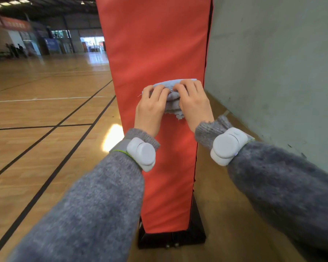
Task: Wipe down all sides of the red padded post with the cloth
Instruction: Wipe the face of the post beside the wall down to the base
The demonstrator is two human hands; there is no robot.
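The red padded post [153,44] rises straight in front of me, its near face filling the middle of the view down to a black base [197,237]. A bunched pale blue-grey cloth [171,103] is pressed against that face at about mid-height. My left hand [151,108] grips the cloth's left part and my right hand [193,103] grips its right part, fingers curled over the top edge. Both hands sit side by side, nearer the post's right edge. The post's other sides are hidden.
A pale green wall [273,63] runs close along the post's right side, leaving a narrow strip of floor. Wooden court floor with black lines [45,129] spreads out to the left. Several people stand far off at the left [14,50].
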